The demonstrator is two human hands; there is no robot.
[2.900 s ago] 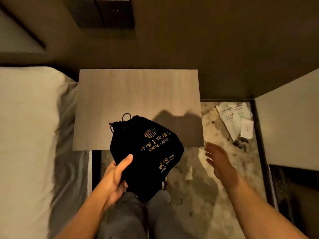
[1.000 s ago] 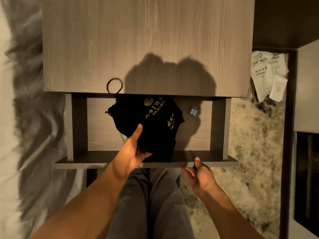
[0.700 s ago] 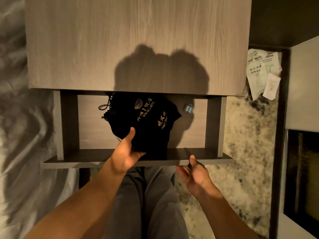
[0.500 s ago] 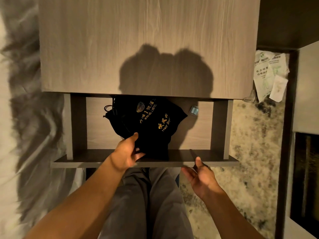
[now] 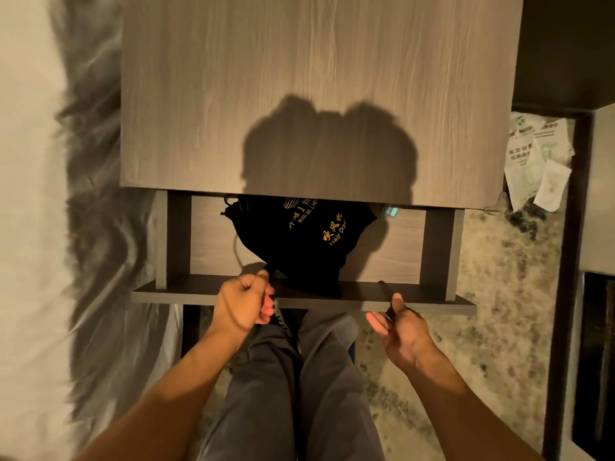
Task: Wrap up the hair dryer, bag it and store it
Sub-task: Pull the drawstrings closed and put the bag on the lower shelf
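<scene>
A black drawstring bag (image 5: 299,247) with gold lettering, "Hair Dryer" among it, lies inside the open drawer (image 5: 199,296) of a wooden nightstand (image 5: 299,78). Its top is tucked under the nightstand's edge, and its drawstring (image 5: 237,247) trails to the left. The dryer itself is hidden in the bag. My left hand (image 5: 244,302) is curled closed at the drawer's front, right by the bag's near corner; I cannot tell whether it touches the bag. My right hand (image 5: 399,322) pinches the drawer's front panel, thumb on top.
A small pale blue object (image 5: 390,211) sits at the drawer's back right. A white bed (image 5: 26,194) runs along the left. Crumpled papers (image 5: 535,161) lie on the mottled carpet (image 5: 499,311) to the right. My grey-trousered legs (image 5: 299,377) are just below the drawer.
The drawer came open and the bag went from above the nightstand down into it. In the last half second my left hand came off the bag and drew back to the drawer's front.
</scene>
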